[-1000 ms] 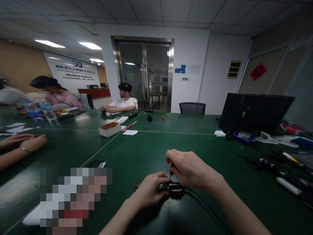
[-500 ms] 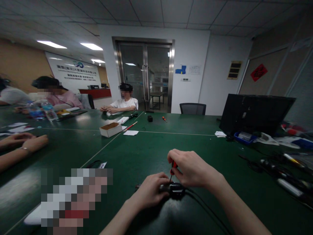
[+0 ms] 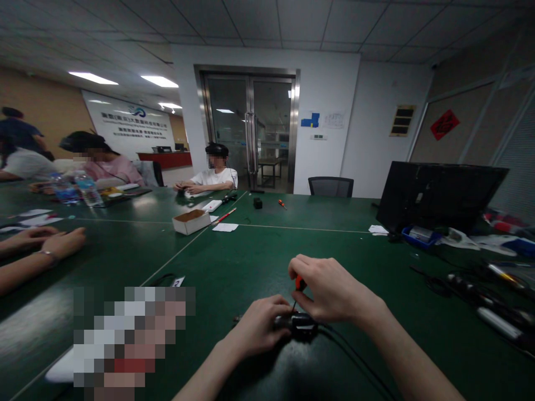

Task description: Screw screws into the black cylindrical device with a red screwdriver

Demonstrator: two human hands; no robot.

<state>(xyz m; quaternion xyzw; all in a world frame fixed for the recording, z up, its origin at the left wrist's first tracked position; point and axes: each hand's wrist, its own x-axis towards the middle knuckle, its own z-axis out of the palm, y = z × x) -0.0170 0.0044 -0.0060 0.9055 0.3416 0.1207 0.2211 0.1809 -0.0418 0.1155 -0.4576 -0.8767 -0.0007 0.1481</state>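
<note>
My right hand (image 3: 330,284) is closed round the red-and-black handle of a small screwdriver (image 3: 299,282). Its thin shaft points down at a black device (image 3: 304,326) on the table; whether the tip sits in a screw cannot be made out. My left hand (image 3: 263,323) wraps the left part of this device and holds it against the green table (image 3: 242,267). A dark cable (image 3: 351,353) runs from the device's right end toward the lower right. My left fingers hide much of the device's body.
A white open box (image 3: 191,223) and paper (image 3: 225,227) lie ahead to the left. Another screwdriver (image 3: 282,204) and a black block (image 3: 258,203) lie farther off. At right stand a monitor (image 3: 438,197), a blue tray (image 3: 420,236) and tools (image 3: 497,320). A co-worker's hands (image 3: 62,245) rest at left.
The view has shifted slightly. My right fingers have turned a little on the screwdriver's handle, while my left hand keeps its hold. A person in dark clothes now shows at the far left.
</note>
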